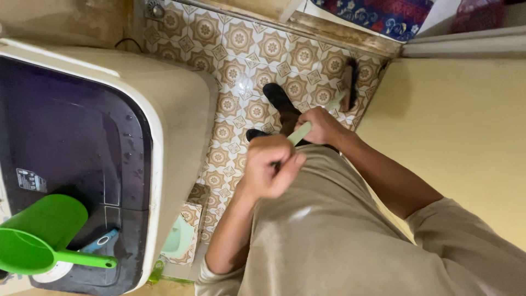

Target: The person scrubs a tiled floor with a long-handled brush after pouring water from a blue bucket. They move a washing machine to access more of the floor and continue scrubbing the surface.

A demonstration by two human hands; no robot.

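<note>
Broom handle [300, 132], pale green, is what I've got in both hands right now. My left hand [269, 167] is curled shut around the near end of it, thumb folded over the top, close in front of my beige shirt [329, 230]. My right hand [323, 125] is closed around the stick a little farther down. From there the handle runs away from me to the dark brush head [348, 83], which sits on the patterned floor tiles [241, 55] near the yellow wall [466, 137]. My dark shoes [279, 98] stand on the tiles just beside the handle's line. By my reading I'm mid-sweep, brush planted at the far reach; the next stroke calls for a steady pull with both grips kept firm. Off to my left, a washing machine [175, 109] with a dark lid, and a green plastic scoop [38, 235] resting on it.
</note>
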